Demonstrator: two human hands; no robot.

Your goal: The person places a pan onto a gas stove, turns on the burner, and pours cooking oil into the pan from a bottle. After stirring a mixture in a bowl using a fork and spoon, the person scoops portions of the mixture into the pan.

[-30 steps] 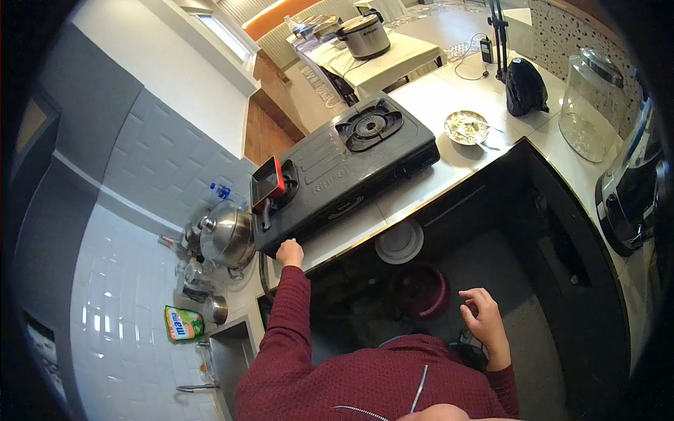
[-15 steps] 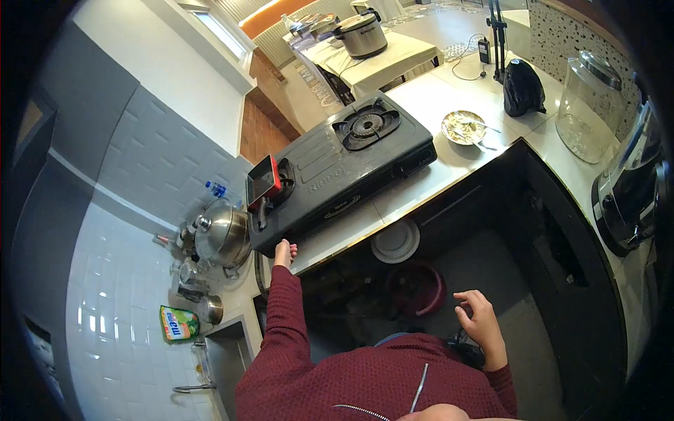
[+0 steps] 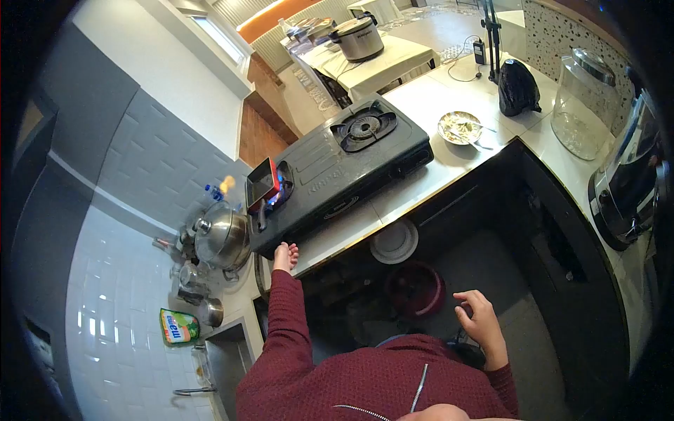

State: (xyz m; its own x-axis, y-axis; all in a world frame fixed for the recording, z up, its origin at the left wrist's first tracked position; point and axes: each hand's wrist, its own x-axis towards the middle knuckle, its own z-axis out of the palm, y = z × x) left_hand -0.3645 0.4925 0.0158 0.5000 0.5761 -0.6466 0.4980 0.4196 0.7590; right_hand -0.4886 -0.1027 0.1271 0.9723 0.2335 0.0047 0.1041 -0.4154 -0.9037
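Observation:
My left hand is at the front left corner of the black two-burner gas stove, its fingers curled at the stove's front edge around a knob that the hand hides. Blue flame burns at the left burner, under a small red rectangular frying pan. A yellow-orange flame shows beyond the pan's far left side. My right hand hangs in front of my body over the floor, empty, with loosely bent fingers apart. The right burner shows no flame.
A large lidded steel pot stands left of the stove, near a sink. To the right are a bowl of food, a black plastic bag and a glass jar. Below the counter sits a dark red basin.
The left burner has lit: blue flame now shows under the pan and an orange flame beyond it. My left hand's fingers have turned slightly at the stove's edge; my right hand stays put.

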